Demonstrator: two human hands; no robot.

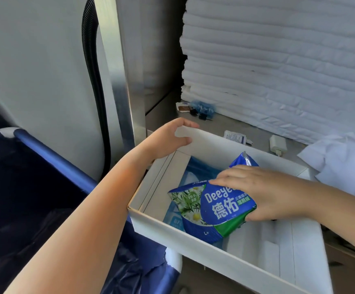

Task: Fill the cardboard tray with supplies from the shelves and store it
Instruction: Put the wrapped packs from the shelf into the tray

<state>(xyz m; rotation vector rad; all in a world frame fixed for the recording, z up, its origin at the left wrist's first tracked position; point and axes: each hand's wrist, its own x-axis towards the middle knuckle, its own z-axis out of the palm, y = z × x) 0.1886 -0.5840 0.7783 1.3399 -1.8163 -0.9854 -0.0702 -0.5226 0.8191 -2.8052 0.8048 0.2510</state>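
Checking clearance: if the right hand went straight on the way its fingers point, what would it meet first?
Probably the left wall of the tray, near the left hand gripping its rim; the wipes pack in the right hand would touch first. Depth is unclear.

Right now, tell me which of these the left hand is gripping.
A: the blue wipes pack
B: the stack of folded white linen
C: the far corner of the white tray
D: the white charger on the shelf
C: the left hand curls over the rim of the white tray at its far corner, while the right hand holds the blue wipes pack inside the tray.
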